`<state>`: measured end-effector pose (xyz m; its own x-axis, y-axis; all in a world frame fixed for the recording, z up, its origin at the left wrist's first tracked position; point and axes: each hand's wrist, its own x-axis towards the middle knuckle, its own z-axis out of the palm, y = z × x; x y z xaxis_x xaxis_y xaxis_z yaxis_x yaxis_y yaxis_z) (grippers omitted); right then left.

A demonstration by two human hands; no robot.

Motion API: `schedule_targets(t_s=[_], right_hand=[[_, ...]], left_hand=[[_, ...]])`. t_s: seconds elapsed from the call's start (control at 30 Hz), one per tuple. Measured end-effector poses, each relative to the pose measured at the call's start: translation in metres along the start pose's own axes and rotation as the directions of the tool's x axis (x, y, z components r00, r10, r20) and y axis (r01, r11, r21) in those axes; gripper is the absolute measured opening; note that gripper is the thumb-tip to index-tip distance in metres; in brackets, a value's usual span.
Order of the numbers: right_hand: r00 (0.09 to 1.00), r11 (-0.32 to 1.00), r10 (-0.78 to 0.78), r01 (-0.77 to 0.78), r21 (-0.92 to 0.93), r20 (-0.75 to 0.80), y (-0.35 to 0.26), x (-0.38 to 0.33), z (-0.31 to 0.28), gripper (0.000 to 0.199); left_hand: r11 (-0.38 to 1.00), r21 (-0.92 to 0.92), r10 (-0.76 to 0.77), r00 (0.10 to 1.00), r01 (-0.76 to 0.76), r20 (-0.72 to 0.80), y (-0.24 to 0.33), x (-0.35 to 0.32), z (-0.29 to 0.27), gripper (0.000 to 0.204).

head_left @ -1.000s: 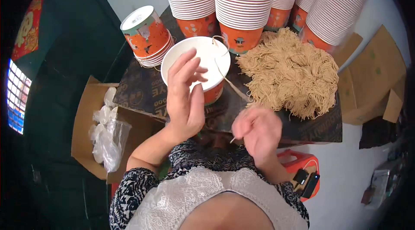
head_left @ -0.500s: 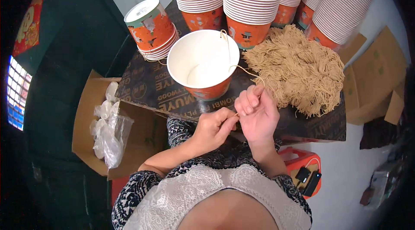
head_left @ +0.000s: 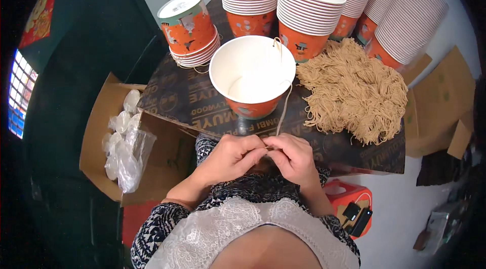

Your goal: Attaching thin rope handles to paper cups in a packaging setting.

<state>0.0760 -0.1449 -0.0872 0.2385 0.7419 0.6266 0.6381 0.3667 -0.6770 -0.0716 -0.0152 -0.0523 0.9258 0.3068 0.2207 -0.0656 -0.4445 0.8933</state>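
Observation:
An orange paper bucket (head_left: 251,104) with a white inside stands upright near the table's front edge. A tan cord (head_left: 287,109) is threaded through its rim at the far right and comes out over the near right side, down to my hands. My left hand (head_left: 235,155) pinches the cord's end between thumb and forefinger. Fingertip to fingertip with it, my right hand (head_left: 292,156) is also closed on the cord. The exact cord end is mostly hidden by my fingers.
Tall stacks of paper buckets (head_left: 306,11) line the back of the dark table (head_left: 202,102). Upside-down buckets (head_left: 187,28) stand at left, a heap of tan cords (head_left: 357,92) at right. A cardboard box (head_left: 93,152) with clear plastic pieces is lower left; a red stool (head_left: 336,193) lower right.
My right hand has turned from palm up to palm down and come down against my left fingertips. The cord now hangs from the rim to my hands. The whole view has shifted slightly.

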Motion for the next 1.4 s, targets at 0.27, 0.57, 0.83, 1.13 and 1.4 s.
schedule_targets(t_s=[0.27, 0.57, 0.83, 1.13, 1.4], right_hand=[[0.997, 1.000, 0.005, -0.006, -0.017, -0.073, 0.001, 0.000, 0.002, 0.014], [0.737, 0.901, 0.258, 0.050, 0.431, -0.625, 0.001, -0.013, -0.014, 0.008], [0.616, 0.813, 0.346, 0.178, 0.554, -0.707, 0.000, 0.007, -0.047, 0.013], [0.596, 0.822, 0.346, 0.181, 0.541, -0.725, 0.003, 0.017, -0.052, 0.011], [0.632, 0.861, 0.283, 0.164, 0.482, -0.721, 0.000, 0.020, -0.050, 0.011]], left_hand=[[0.991, 0.118, 0.106, 0.917, -0.065, -0.384, -0.012, -0.007, -0.043, 0.011], [0.747, 0.629, 0.423, 0.883, -0.215, -0.201, -0.032, 0.051, -0.115, 0.041], [0.757, 0.560, 0.441, 0.895, -0.335, -0.061, -0.007, 0.062, -0.113, 0.013], [0.966, 0.246, 0.130, 0.970, -0.077, -0.206, 0.006, 0.071, -0.101, 0.014], [0.994, 0.094, 0.065, 0.985, -0.050, -0.158, 0.005, 0.073, -0.094, 0.017]])
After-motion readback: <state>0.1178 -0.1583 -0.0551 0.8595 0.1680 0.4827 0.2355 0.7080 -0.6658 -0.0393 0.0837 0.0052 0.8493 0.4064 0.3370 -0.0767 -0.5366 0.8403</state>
